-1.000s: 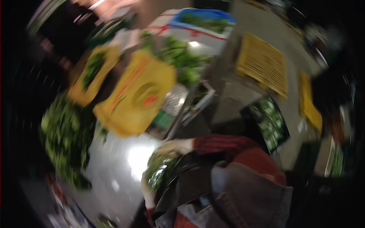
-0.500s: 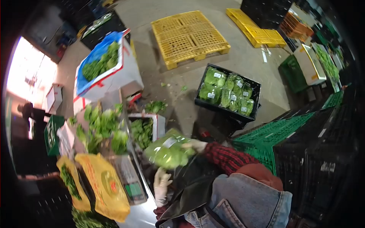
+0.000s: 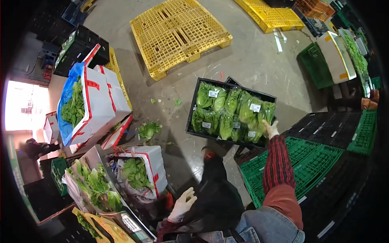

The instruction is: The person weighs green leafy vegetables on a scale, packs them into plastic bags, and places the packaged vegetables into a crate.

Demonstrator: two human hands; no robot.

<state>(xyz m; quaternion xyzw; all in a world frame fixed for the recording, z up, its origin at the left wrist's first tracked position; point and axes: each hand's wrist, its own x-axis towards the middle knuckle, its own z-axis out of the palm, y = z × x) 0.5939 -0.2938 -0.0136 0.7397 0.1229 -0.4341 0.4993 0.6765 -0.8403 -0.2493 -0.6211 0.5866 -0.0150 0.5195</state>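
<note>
My gloved right hand (image 3: 270, 130) reaches to the right end of a black crate (image 3: 190, 121) filled with clear bags of green lettuce. Its thumb and fingers are apart, and the fingertips touch or nearly touch a bag of lettuce (image 3: 250, 108) with a white label, lying on top of the others. Some of the finger contact is hidden. My gloved left hand (image 3: 183, 205) hangs near my body with bent, parted fingers and nothing in it. Beside it stand a scale (image 3: 131, 224) and a white foam box (image 3: 156, 162) holding loose leaves.
Loose lettuce (image 3: 95, 180) lies on the bench at left, near a yellow bag (image 3: 107, 229). Beyond stands a large white box (image 3: 97, 109) of greens. A yellow pallet (image 3: 180, 34) rests on the floor ahead. Green crates (image 3: 298, 166) are stacked close at right.
My right hand has carried the bag of lettuce from in front of me to the crate, and the bag now lies there. My left hand has come away from it. The view has shifted.
</note>
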